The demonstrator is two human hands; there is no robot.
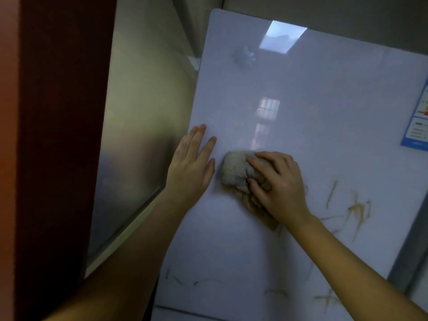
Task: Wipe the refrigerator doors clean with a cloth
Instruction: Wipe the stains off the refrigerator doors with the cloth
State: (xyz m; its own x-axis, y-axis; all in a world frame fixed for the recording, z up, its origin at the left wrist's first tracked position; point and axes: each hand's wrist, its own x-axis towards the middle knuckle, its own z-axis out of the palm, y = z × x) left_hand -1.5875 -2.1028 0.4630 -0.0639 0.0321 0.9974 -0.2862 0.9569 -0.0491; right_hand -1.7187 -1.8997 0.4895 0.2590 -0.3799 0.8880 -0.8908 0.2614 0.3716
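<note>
A glossy white refrigerator door (301, 107) fills the middle and right of the head view. My right hand (278, 184) presses a bunched grey-brown cloth (234, 172) against the door, fingers curled over it. My left hand (192, 165) lies flat on the door near its left edge, fingers spread, holding nothing. Brownish smears (356, 209) streak the door to the right of the cloth, and fainter marks (326, 297) run along the door's lower part.
A blue-bordered label (416, 126) is stuck at the door's right edge. A brushed metal side panel (139, 135) stands to the left of the door, and beyond it a dark red wall or cabinet (58, 135). A seam to a lower door (185, 309) runs along the bottom.
</note>
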